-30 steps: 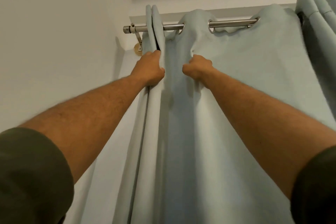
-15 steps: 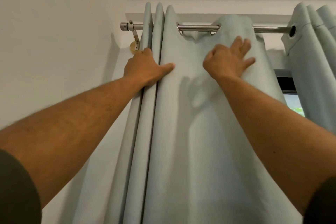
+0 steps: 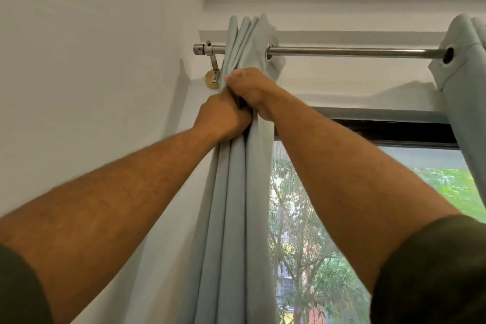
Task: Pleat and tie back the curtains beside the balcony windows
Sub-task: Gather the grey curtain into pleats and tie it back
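Observation:
A pale blue curtain hangs gathered into narrow vertical pleats at the left end of a metal rod. My left hand grips the bunched pleats from the left, just below the rod. Directly above it, my right hand wraps around the same bundle from the right, thumb against the folds. The two hands touch each other. The fingers of both are mostly hidden behind the fabric.
The rod's bracket is fixed to the wall beside the left white wall. A second pale blue curtain hangs at the right end of the rod. The window with a dark frame shows trees outside.
The spread curtain has been pushed left along the rod into a tight bundle, uncovering the window. My right hand went from flat on the fabric to gripping the pleats next to my left hand.

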